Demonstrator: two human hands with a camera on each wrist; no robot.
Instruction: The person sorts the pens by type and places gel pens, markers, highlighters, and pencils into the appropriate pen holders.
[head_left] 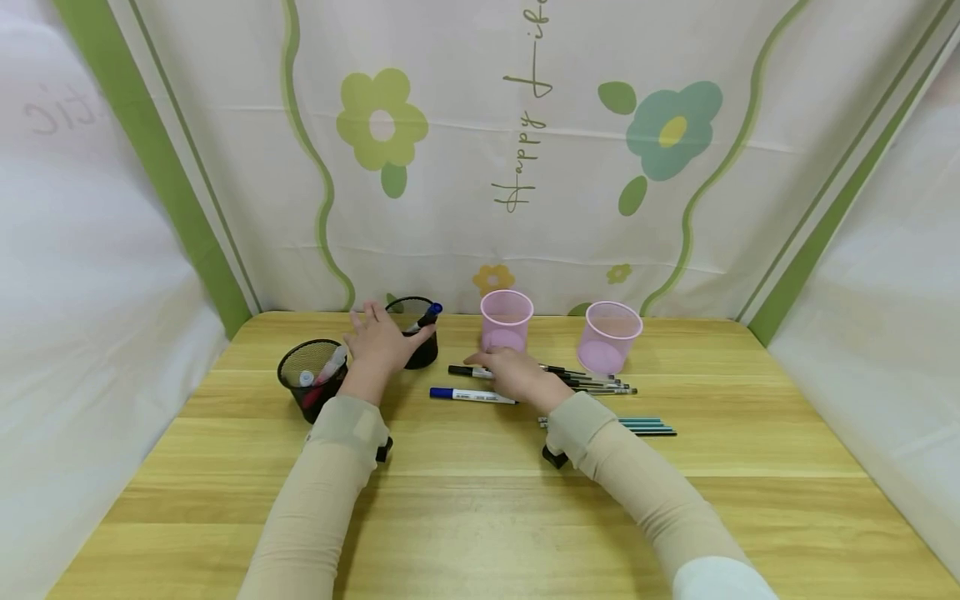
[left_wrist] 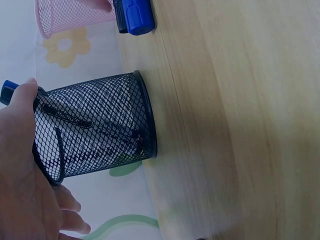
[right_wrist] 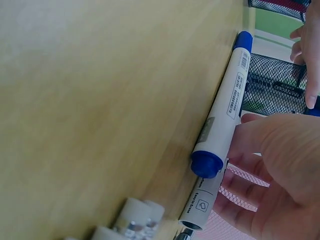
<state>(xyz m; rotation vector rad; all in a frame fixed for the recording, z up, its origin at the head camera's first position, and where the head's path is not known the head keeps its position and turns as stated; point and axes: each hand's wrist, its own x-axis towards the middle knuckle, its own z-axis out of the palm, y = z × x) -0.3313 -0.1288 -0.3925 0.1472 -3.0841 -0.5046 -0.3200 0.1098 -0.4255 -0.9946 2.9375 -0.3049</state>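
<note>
My left hand (head_left: 378, 342) is at the rim of a black mesh pen cup (left_wrist: 97, 127), its thumb by a blue-capped marker (head_left: 429, 315) that leans inside. Its other fingers reach loosely along the cup's far side. My right hand (head_left: 513, 373) is low over the table, with thumb and fingers on either side of a white marker with a black cap (head_left: 465, 371). In the right wrist view, a white marker with blue ends (right_wrist: 225, 105) lies in front and partly hides the thumb and the black-capped marker.
Another black mesh cup (head_left: 296, 379) with pens stands at the left. Two pink cups (head_left: 506, 308) stand toward the back. Several black pens (head_left: 600, 383) lie right of my right hand, and several teal pencil-like sticks (head_left: 648, 427) lie nearer. A printed curtain (head_left: 450, 225) rises behind the table.
</note>
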